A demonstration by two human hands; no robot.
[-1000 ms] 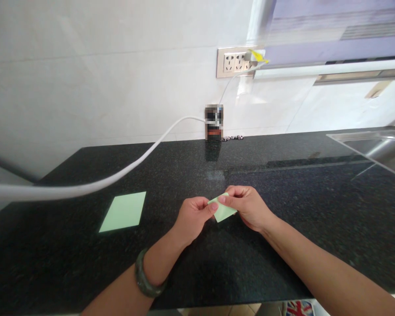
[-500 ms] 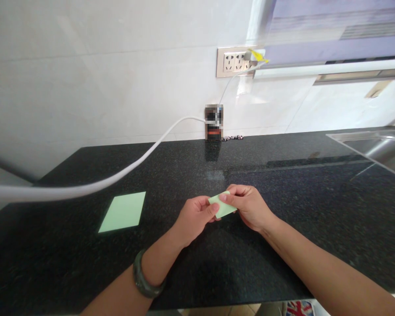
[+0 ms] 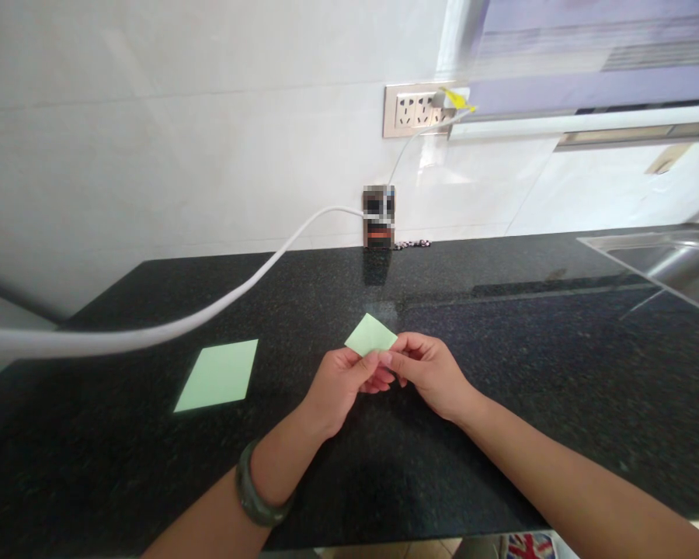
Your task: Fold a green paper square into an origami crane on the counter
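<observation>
A small light green paper (image 3: pixel 371 335) is held above the dark counter, one corner pointing away from me. My left hand (image 3: pixel 339 386) pinches its near edge, thumb on top and the other fingers curled beneath. On the right side of the same edge, my right hand (image 3: pixel 428 368) is closed on the paper, its thumb tip touching my left thumb. The fingers cover the paper's near corner. To the left, a larger green sheet (image 3: pixel 218 376) lies flat on the counter.
A white cable (image 3: pixel 210 308) crosses the left side, over the counter (image 3: pixel 303 295). A pixelated upright object (image 3: pixel 378 217) stands against the wall beneath a socket panel (image 3: pixel 390 112). At the far right is a metal sink (image 3: pixel 676 264).
The small paper has turned and shifted up and left, so a corner now points away from me. Both hands have moved their grip to its near edge.
</observation>
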